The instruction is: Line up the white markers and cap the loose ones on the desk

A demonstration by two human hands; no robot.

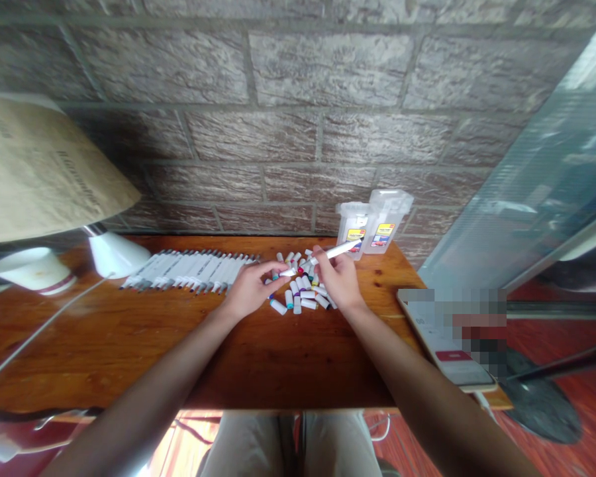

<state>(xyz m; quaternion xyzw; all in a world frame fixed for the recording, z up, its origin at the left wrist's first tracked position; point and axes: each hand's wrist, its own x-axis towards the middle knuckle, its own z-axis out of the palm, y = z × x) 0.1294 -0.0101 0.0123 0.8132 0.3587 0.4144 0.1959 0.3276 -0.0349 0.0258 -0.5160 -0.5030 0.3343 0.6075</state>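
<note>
My right hand [342, 279] grips a white marker [344, 250], its dark end pointing up and to the right. Between the thumb and fingers of my left hand [251, 286] is a small white marker cap [288, 272], held over the pile. Loose marker caps [308, 295], white with coloured ends, lie heaped on the table between and below both hands. To the left, a long row of white markers [193, 270] lies side by side, and its right end is partly hidden behind my left hand.
Two clear plastic cases [383, 225] with yellow labels stand by the brick wall. A tablet [449, 358] lies at the table's right edge. On the left are a lamp [114, 255], its cable and a white paper cup [34, 270]. The wooden table [278, 364] ends before my knees.
</note>
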